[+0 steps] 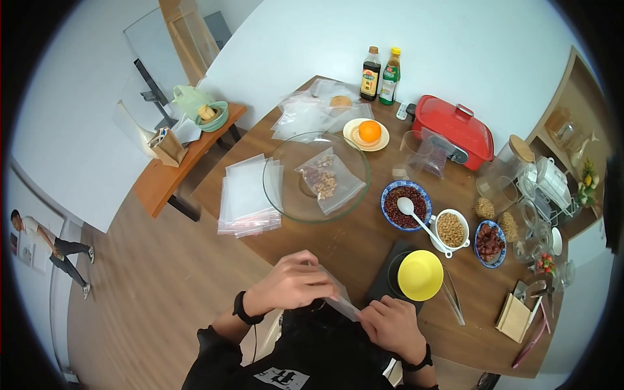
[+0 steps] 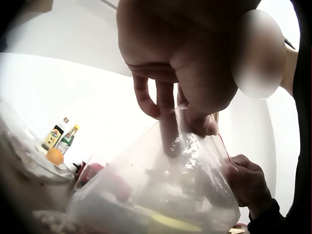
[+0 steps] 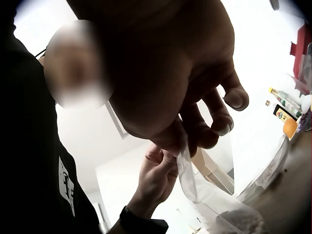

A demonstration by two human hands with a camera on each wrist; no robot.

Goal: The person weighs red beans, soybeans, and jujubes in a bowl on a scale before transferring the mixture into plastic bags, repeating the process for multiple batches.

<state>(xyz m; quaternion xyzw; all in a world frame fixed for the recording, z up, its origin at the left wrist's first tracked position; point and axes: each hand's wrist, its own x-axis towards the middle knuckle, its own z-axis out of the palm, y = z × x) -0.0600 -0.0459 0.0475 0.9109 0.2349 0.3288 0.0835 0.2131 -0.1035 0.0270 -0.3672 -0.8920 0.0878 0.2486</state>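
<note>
Bag between left hand and right hand, in both grips.

At the near edge of the counter, the person's forearms angle inward. The left hand pinches, back upward; the right hand pinches nearby (wrists well apart, from where I stand).
</note>
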